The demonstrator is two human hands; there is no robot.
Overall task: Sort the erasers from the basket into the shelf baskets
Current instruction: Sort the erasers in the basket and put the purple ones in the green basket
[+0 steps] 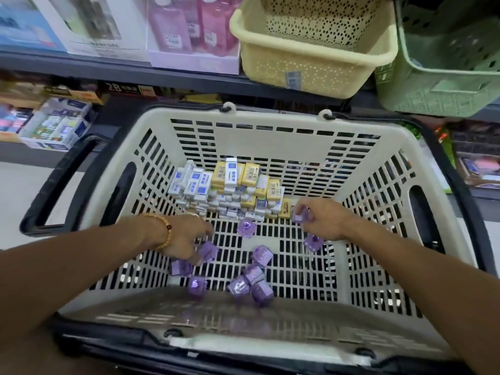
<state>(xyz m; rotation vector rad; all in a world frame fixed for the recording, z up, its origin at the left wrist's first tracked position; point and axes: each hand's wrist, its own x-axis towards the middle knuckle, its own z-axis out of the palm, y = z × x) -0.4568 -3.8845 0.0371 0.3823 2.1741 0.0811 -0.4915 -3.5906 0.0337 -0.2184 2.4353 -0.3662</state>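
Observation:
Both my hands reach into a beige shopping basket (270, 120). Several purple cube erasers (254, 277) lie scattered on its slotted floor. A stack of white, blue and yellow boxed erasers (230, 185) fills the far middle. My left hand (186, 236), with a bead bracelet on the wrist, curls its fingers around a purple eraser (207, 252). My right hand (319, 219) pinches another purple eraser (301, 216) near the stack, and one more purple cube (313, 242) sits just under that hand.
On the shelf above stand a yellow perforated basket (311, 66) and a green basket (443, 85) to its right. Boxed goods and pink bottles (189, 31) fill the shelf's left part. The shopping basket's black handles (56, 185) lie folded out at both sides.

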